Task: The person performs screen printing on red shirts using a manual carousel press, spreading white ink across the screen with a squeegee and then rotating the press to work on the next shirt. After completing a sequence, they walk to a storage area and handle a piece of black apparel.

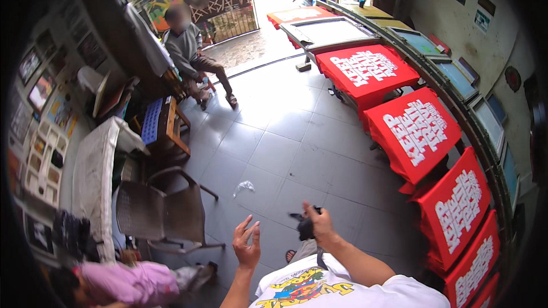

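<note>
My left hand (246, 245) is raised in front of my body, its fingers apart and nothing in it. To its right, my right hand (324, 228) is closed around a small black object (306, 229); its kind is hard to make out. Both hands are above the grey tiled floor (271, 157), well apart from the other things. Along the right side runs a row of red shirts (412, 131) with white lettering, each spread over a flat board. A large printing screen frame (332, 32) lies over a board farther up the row.
A brown plastic chair (162, 211) stands left, behind a person in pink (130, 284) low down. Another person (191, 51) sits far left near a wooden bench (169, 122). Screen frames (456, 78) line the right wall. A white scrap (244, 187) lies on the floor.
</note>
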`<action>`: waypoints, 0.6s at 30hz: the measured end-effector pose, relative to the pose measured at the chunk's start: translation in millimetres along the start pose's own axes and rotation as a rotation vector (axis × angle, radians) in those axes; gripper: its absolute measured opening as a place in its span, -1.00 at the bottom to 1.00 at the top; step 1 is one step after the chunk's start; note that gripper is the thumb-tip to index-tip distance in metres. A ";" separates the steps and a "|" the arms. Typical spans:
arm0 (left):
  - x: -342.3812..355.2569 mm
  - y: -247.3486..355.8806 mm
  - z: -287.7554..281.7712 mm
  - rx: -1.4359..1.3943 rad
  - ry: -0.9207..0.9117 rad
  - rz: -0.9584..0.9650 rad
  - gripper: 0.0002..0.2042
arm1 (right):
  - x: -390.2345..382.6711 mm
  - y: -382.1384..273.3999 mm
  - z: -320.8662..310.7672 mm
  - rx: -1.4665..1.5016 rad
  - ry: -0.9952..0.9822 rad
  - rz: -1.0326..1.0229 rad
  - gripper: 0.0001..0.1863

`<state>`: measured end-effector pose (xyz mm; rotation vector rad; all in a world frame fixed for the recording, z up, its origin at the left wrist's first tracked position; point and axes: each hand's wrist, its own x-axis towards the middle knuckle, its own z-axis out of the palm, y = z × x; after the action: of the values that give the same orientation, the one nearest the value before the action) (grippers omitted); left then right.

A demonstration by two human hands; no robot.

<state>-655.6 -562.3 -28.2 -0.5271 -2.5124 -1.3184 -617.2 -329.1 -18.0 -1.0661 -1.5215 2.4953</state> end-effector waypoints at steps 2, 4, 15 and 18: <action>67.8 -33.7 17.2 -0.039 -0.081 -0.001 -0.81 | 66.5 -16.2 -1.5 0.290 0.003 0.086 -0.42; 132.2 -66.4 50.8 -0.057 -0.125 0.015 -0.80 | 125.2 -39.2 6.5 0.379 -0.057 0.091 -0.50; 474.8 -173.0 132.7 -0.153 -0.312 -0.165 -0.75 | 414.0 -231.2 170.0 0.007 -0.380 -0.015 -0.68; 558.1 -213.0 138.7 -0.110 -0.292 -0.226 -0.75 | 490.0 -269.3 212.8 -0.147 -0.381 -0.090 -0.55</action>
<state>-1257.9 -448.9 -47.8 -0.5016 -2.8167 -1.5692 -1195.7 -177.2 -4.9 -0.5350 -1.8221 2.6683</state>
